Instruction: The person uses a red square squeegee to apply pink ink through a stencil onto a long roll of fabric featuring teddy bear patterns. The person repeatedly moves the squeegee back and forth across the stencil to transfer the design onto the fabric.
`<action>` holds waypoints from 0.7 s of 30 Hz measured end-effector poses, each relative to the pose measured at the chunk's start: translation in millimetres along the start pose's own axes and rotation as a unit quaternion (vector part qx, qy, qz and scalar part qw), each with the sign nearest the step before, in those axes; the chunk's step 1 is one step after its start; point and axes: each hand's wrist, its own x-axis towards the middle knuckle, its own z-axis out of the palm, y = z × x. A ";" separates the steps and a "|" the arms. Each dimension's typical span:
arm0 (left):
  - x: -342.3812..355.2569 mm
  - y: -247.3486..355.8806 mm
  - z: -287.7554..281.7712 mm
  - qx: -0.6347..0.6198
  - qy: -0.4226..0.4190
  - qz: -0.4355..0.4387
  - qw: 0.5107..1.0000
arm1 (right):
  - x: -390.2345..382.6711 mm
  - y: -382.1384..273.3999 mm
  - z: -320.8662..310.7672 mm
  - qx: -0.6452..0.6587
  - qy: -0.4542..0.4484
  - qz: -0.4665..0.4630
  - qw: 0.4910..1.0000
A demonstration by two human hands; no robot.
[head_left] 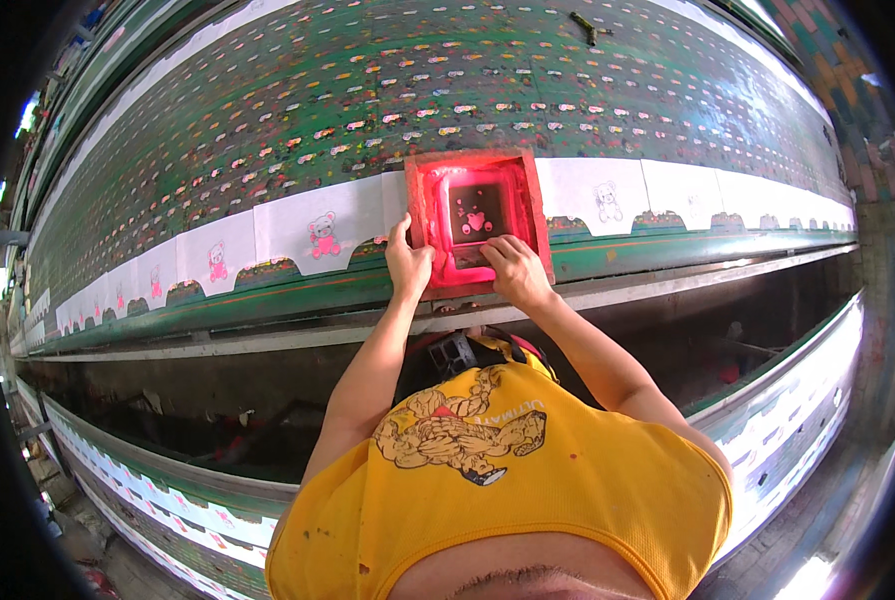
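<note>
I look down from my head. The red frame (539, 215) sits flat at the near edge of the long green table (317, 300), right in front of me, over the row of white papers. My left hand (408, 264) holds the near part of the frame's left side, closed around it, with the thumb on the inner side and the fingers on the outer side. My right hand (517, 272) reaches over the near right corner. Its fingers are bent and close together, down inside the frame; I cannot tell if they pinch anything. The dark window (475, 205) in the frame has little pink shapes on it. Bright pink paint is smeared around the window.

Just left of the frame, a white paper (287, 220) shows a bear with pink on it. To the right, another white paper (592, 195) has a bear in thin lines. Far off on the table lies a small dark thing (584, 28). I wear a yellow top (587, 470).
</note>
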 end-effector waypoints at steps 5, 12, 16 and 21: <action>3.4 5.7 -4.1 0.030 -0.016 0.003 0.999 | 2.1 -5.7 -10.2 0.004 0.009 0.016 1.000; 2.6 4.7 -2.3 0.031 -0.017 0.016 0.999 | -20.8 -19.2 -16.6 0.022 -0.021 0.033 0.999; 5.9 -3.9 -0.7 0.008 -0.022 -0.026 0.999 | -27.7 -19.7 -35.0 0.064 0.022 0.114 0.991; 6.3 9.9 0.4 0.004 -0.028 -0.051 0.998 | -40.4 19.9 -27.4 0.072 0.143 0.355 0.921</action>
